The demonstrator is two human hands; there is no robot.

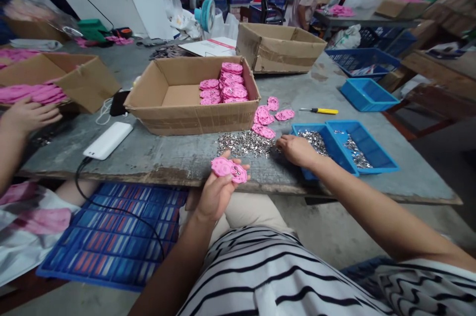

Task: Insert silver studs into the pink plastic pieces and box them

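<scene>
My left hand [217, 192] holds a pink scalloped piece [228, 169] over the table's front edge, thumb on top; small shiny bits show on its right part. My right hand [297, 150] is at the right end of a spread of small metal parts [247, 143], fingers pinched together; what they hold, if anything, is too small to name. Several pink pieces [264, 116] lie just behind the metal parts. A cardboard box [193, 118] behind them has stacked pink pieces [233, 89] in its right side. Blue trays [375, 150] with metal parts stand right of my right hand.
A yellow-handled tool [327, 111] lies behind the trays. A white power bank [108, 141] with a black cable is at left. Another person's hand [31, 115] rests by a box of pink pieces at far left. An open box [280, 50] and blue bin [368, 94] stand farther back.
</scene>
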